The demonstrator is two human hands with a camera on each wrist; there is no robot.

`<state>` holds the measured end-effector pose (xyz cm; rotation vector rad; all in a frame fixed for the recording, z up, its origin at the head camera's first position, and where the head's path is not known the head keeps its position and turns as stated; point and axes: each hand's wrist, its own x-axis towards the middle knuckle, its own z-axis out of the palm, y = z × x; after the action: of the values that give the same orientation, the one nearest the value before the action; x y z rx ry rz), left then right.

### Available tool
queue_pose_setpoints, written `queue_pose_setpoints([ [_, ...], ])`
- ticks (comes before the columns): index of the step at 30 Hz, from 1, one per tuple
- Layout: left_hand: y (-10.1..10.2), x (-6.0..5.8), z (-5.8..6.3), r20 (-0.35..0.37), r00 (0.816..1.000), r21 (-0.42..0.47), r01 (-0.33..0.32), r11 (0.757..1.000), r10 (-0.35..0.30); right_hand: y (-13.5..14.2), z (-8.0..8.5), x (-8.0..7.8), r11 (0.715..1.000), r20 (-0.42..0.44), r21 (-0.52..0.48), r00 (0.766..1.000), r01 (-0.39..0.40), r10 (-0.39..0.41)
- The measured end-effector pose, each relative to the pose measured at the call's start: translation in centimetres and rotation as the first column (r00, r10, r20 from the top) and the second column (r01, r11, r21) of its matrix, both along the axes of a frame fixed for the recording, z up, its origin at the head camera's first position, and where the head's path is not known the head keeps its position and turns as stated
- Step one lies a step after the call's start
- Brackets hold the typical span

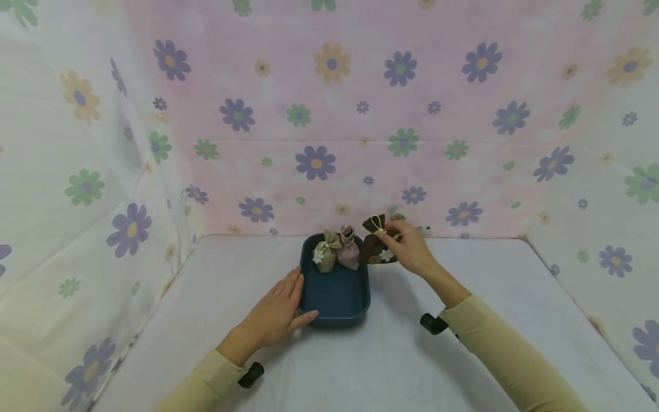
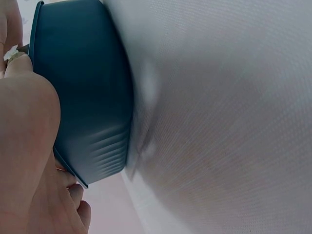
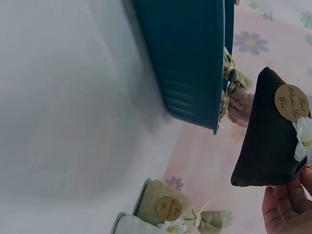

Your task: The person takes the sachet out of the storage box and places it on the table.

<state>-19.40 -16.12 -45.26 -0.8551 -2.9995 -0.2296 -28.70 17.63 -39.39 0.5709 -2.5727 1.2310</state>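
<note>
My right hand [image 1: 412, 249] pinches the neck of a dark brown fabric sachet [image 1: 368, 247] at the tray's far right corner. In the right wrist view the sachet [image 3: 265, 136] hangs beside the tray, showing a round "Best Wishes For You" tag and a white flower. The deep blue tray [image 1: 334, 297] holds an olive-green sachet [image 1: 326, 263] and a mauve one [image 1: 348, 257] at its far end. My left hand [image 1: 273, 312] rests along the tray's left side, fingers straight and thumb at the near rim.
Behind my right hand, an olive-beige sachet [image 3: 156, 195] and a pale one [image 3: 134, 225] lie on the white-covered table [image 1: 221, 274], partly hidden in the head view. Flower-printed cloth [image 1: 360, 126] rises at the back and on both sides.
</note>
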Motion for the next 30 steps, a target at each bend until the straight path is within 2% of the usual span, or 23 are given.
queue_pose_setpoints([
  [16, 0.0, -0.1, 0.0, -0.008, 1.000, -0.012, 0.005, 1.000, -0.005, 1.5, -2.2, -1.6, 0.995, 0.016, -0.004, 0.995, 0.099, -0.099],
  [25, 0.1, 0.1, 0.3, 0.007, 1.000, -0.010, 0.003, 1.000, -0.003, 1.5, -4.9, -3.2, 0.987, -0.045, -0.023, 0.986, 0.157, -0.158],
  [30, 0.0, 0.0, 0.0, 0.015, 1.000, -0.014, -0.006, 1.000, 0.006, 1.0, -5.4, -3.6, 0.985, -0.059, -0.033, 0.983, 0.170, -0.171],
])
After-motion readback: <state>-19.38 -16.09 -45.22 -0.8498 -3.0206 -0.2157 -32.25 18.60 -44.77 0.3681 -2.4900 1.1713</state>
